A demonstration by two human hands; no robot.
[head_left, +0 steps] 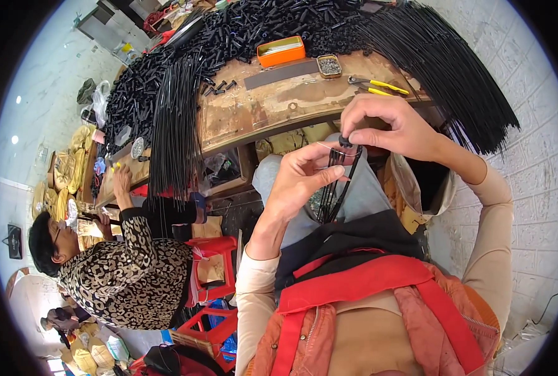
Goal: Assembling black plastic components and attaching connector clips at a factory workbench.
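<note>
Above my lap, my left hand is closed around a small bundle of thin black ribs, which look like umbrella ribs and hang downward between my knees. A thin pale wire runs across their upper ends. My right hand pinches a small dark, round piece between thumb and forefinger, just over the top of the ribs. One rib slants up toward this piece; whether it is joined to it I cannot tell.
Ahead is a worn wooden table with an orange box, a tin of small metal parts and yellow-handled pliers. Black tubular parts and long black rods are heaped around. A co-worker is at left, beside red stools.
</note>
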